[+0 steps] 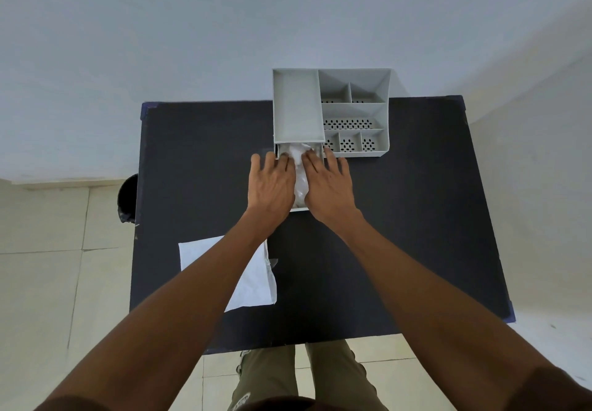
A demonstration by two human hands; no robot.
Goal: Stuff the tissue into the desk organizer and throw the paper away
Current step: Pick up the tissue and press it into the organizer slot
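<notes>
A grey desk organizer (352, 113) with several compartments stands at the far edge of the black table (198, 161). Its drawer (299, 209) is pulled out towards me and holds crumpled white tissue (300, 167). My left hand (272, 183) and my right hand (326, 186) lie palm down on the tissue from either side, fingers spread and pressing on it. A flat white sheet of paper (253, 279) lies on the table near me, partly hidden under my left forearm.
A black bin (128, 199) stands on the tiled floor just past the table's left edge. A pale wall rises behind the organizer. My legs show below the table's near edge.
</notes>
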